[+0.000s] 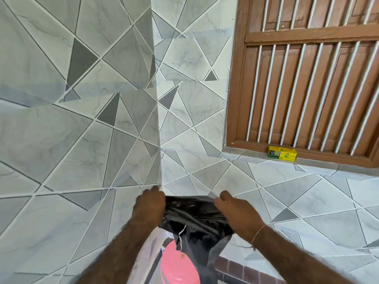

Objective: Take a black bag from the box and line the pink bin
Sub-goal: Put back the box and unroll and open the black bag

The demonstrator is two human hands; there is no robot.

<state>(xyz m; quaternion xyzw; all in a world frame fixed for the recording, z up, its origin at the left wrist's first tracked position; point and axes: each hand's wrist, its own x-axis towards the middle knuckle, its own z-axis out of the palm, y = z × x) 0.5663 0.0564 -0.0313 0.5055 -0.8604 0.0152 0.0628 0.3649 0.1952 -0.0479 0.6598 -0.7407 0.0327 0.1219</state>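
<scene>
Both hands — left hand (149, 206), right hand (235, 212) — grip the black bag (194, 218) stretched crosswise between them, hanging just above the pink bin (178, 265) — slightly left below.

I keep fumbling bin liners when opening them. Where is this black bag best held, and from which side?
Grip the bag along its top edge, one hand at each end, as the left hand and right hand do here, coming from above. The rest hangs freely towards the pink bin, so pulling the ends apart should probably spread the mouth.
</scene>
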